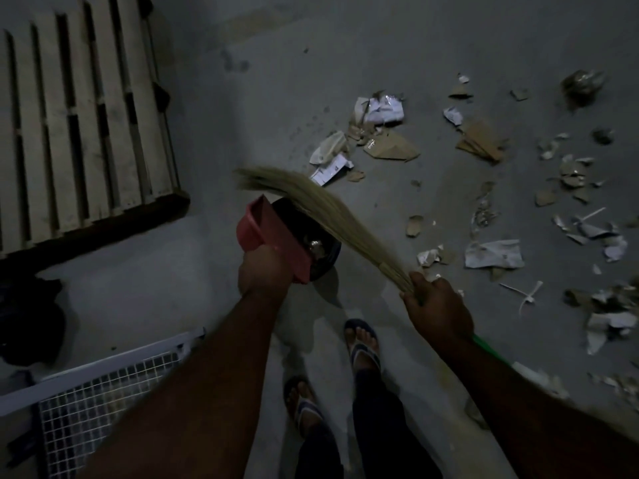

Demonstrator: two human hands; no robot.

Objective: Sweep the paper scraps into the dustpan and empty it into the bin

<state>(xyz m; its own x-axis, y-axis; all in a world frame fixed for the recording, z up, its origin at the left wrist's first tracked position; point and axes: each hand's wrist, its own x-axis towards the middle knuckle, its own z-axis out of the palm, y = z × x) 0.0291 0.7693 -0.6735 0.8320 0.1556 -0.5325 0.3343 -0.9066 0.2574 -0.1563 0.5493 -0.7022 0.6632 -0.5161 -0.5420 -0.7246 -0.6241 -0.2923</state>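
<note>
My left hand (264, 271) grips the handle of a red dustpan (273, 229), held tilted over a small black bin (326, 254) on the floor. Crumpled scraps show inside the bin. My right hand (437, 305) grips a straw broom (328, 205) near its bound neck, its bristles lying across the dustpan and bin top, with its green handle (487, 347) trailing behind my wrist. Paper and cardboard scraps (380, 133) lie scattered over the grey floor to the right, with a further group of scraps (494, 254) nearer my right hand.
A wooden pallet (79, 126) lies at the upper left. A wire mesh panel (103, 385) sits at the lower left, with a dark bag (31, 323) beside it. My feet in sandals (361, 344) stand just below the bin. White cable ties (525, 295) lie among the scraps.
</note>
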